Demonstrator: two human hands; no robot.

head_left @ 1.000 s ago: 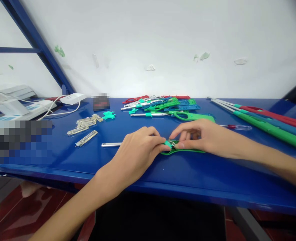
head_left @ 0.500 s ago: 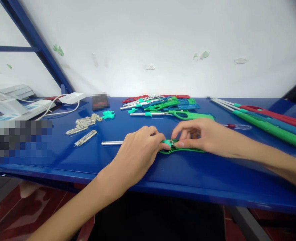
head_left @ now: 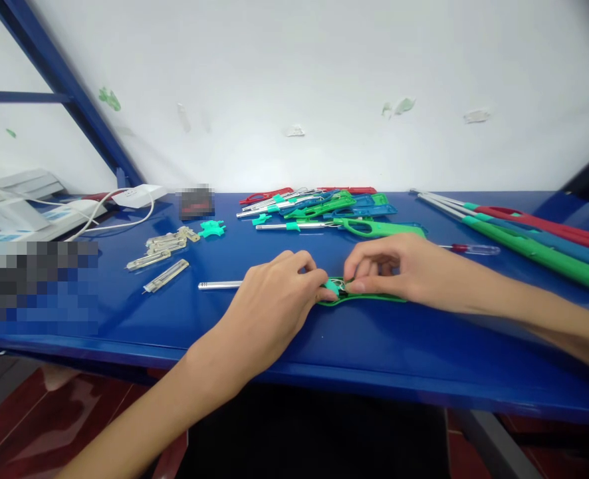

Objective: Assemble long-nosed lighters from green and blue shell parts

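Observation:
A long-reach gas lighter with an opened green handle shell point(head_left: 369, 299) lies on the blue table, its metal tube point(head_left: 219, 285) pointing left. My left hand point(head_left: 278, 287) rests over the tube's base, thumb and fingers closed on the teal trigger point(head_left: 332, 286) at the front of the shell. Beside it, my right hand point(head_left: 381, 269) is closed in a pinch at the thin wire point(head_left: 343, 285) behind the trigger. The fingertips partly hide the wire and the inside of the shell.
A pile of lighter parts point(head_left: 319, 203) lies at the back. Clear fuel tanks point(head_left: 166, 275) and loose teal triggers point(head_left: 211, 228) lie left. A screwdriver point(head_left: 475, 250) and several long lighters point(head_left: 528, 243) lie right. White cables and a power strip point(head_left: 139, 195) stand back left.
The view has shifted slightly. Both hands stay at the green lighter, with only a small movement of the right fingers near the wire.

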